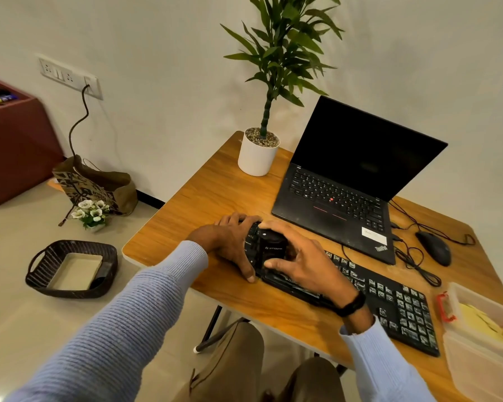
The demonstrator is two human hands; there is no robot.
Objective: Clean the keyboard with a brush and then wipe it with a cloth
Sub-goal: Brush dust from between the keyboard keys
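Both at nine o'clock on the black plastic keyboard [398, 306]: my left hand [230, 242] clamps its end, my right hand [305, 265] clutches a stubby black brush [273, 245], and hard scrubbing may pop keycaps.

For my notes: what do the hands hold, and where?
The right hand grips a black brush by its sides; left hand grips the keyboard at its left end.

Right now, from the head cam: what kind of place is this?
Probably a small office or home desk corner. A wooden table carries an open laptop, a wired keyboard and a mouse. A potted plant stands beside the laptop, and a wall socket is on the left.
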